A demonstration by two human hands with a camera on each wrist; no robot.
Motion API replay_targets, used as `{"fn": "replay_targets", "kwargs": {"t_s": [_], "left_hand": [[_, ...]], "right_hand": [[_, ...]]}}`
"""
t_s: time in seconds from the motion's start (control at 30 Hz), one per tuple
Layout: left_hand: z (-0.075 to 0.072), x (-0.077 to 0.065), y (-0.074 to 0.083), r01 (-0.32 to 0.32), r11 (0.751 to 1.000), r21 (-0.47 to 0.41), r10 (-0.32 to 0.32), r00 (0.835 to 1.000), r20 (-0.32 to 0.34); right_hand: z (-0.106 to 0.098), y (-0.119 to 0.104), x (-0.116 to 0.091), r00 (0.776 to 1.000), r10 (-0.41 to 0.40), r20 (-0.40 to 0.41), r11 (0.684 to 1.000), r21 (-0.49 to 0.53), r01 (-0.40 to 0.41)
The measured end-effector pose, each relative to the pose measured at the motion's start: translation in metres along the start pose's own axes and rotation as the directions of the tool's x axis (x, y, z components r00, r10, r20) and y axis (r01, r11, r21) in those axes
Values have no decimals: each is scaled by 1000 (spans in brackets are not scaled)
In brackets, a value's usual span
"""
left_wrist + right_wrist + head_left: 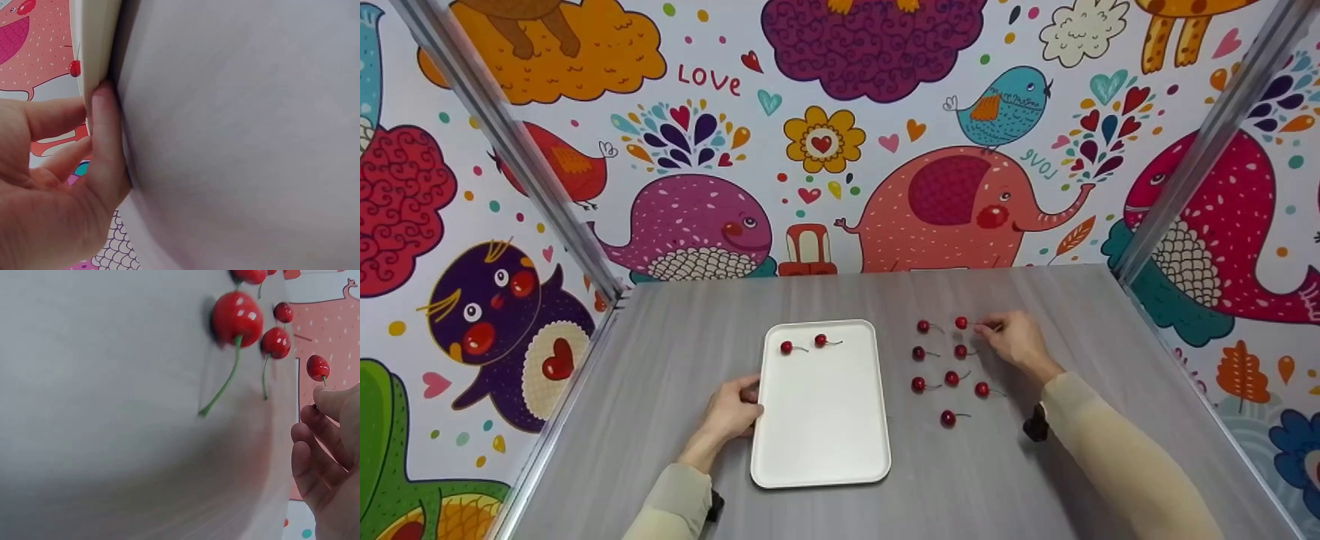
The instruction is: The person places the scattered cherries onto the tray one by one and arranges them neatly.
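My left hand grips the left edge of a white rectangular tray; in the left wrist view, the fingers meet at its rim. Two red cherries with stems, one left and one right, lie near the tray's far end. To the right of the tray, my right hand pinches the stem of a cherry between thumb and forefinger. That cherry appears raised off the tabletop in the right wrist view. Its stem is mostly hidden by the fingertips.
Several more cherries lie loose between tray and right hand, among them a near one and one by the right forearm. The grey tabletop ends at a wall printed with cartoon animals. Metal posts stand at the corners.
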State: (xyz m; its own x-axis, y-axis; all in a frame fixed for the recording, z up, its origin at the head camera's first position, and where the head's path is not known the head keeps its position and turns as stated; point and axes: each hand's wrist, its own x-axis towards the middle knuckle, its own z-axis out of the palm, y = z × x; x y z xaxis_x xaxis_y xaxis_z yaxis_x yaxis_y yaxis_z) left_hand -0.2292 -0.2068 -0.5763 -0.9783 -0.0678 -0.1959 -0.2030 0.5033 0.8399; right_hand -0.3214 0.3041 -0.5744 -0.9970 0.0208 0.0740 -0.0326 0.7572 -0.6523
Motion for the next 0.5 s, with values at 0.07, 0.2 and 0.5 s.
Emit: {"fn": "replay_targets", "kwargs": {"t_s": [0.07,0.2,0.5], "left_hand": [[-1,0,0,-4,1000,2,4,1000,2],[-1,1,0,-15,1000,7,15,1000,-2],[0,1,-2,-9,1000,-8,9,1000,-9]], "right_hand": [[2,-4,1,1000,-25,-8,1000,6,25],[6,-14,3,1000,-10,-4,999,46,10],[14,-35,4,998,25,58,991,131,-32]]}}
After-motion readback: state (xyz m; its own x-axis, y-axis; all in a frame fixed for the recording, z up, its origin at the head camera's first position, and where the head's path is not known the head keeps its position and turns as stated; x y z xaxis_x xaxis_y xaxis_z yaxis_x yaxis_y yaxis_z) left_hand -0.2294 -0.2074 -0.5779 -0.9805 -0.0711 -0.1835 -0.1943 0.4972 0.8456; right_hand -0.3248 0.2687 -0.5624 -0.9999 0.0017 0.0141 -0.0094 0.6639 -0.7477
